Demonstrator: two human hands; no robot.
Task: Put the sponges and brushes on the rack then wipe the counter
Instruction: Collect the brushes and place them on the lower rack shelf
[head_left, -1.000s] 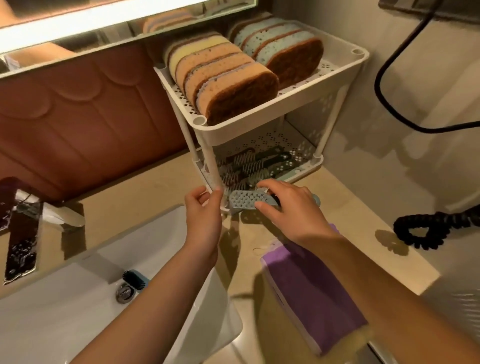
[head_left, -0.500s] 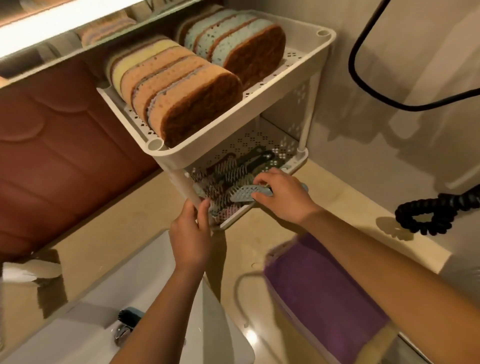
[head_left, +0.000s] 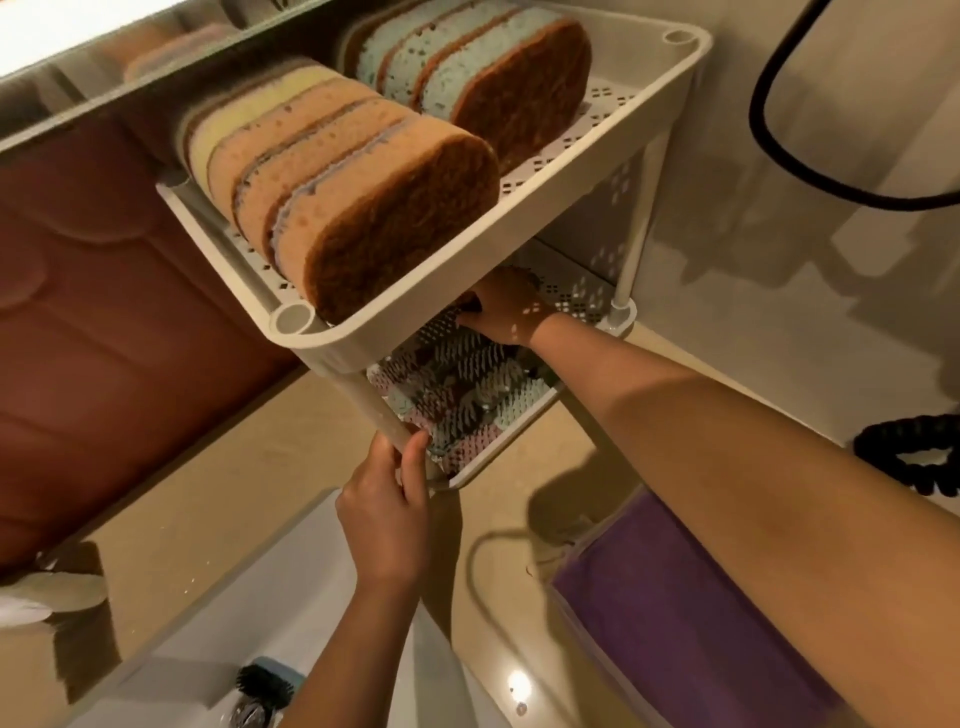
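A white two-tier rack (head_left: 467, 249) stands on the beige counter (head_left: 234, 493). Orange and brown sponges (head_left: 363, 208) and blue ones (head_left: 467, 67) stand on edge on its top tier. Several bristle brushes (head_left: 467, 395) lie packed on the lower tier. My left hand (head_left: 384, 514) grips the rack's front leg. My right hand (head_left: 506, 312) reaches deep into the lower tier, fingers curled on a brush end; the top tier hides the fingertips and most of that brush.
A folded purple cloth (head_left: 701, 623) lies on the counter under my right forearm. The white sink (head_left: 208, 649) is at lower left with a dark brush (head_left: 265, 680) by its drain. A black coiled cord (head_left: 914, 452) sits at right, and a black cable (head_left: 779, 130) hangs above.
My right hand carried the grey-blue brush from the rack's front edge deep into the lower tier. My left hand stayed on the rack's leg. The view came closer and tilted up.
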